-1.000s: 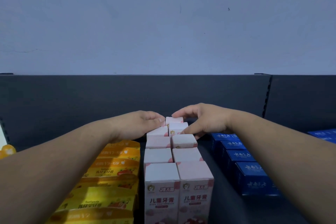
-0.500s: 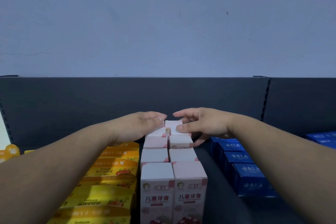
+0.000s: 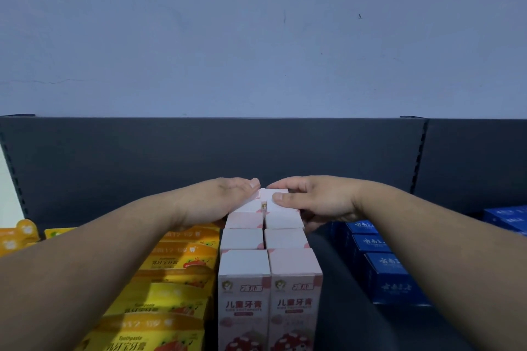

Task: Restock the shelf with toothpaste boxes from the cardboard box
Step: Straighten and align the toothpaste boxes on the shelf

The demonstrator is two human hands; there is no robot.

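Pink-and-white toothpaste boxes [image 3: 245,265] stand upright in two tight rows running back along the dark shelf [image 3: 342,279]. My left hand [image 3: 216,202] lies with straight fingers against the left side and top of the rearmost left box. My right hand [image 3: 316,199] holds the rearmost right pink box [image 3: 269,194], with the forefinger over its back edge and the thumb on its top front. The fingertips of both hands almost meet above the back pair. No cardboard box is in view.
Yellow toothpaste boxes [image 3: 176,259] lie stacked just left of the pink rows, under my left forearm. Blue boxes [image 3: 385,271] stand in a row to the right, across a bare strip of shelf. The dark back panel [image 3: 114,165] rises behind, with a pale wall above.
The rear pink boxes sat askew a second ago and now line up with the rows. Both hands have closed in on the back pair, and the right thumb has come onto the box.
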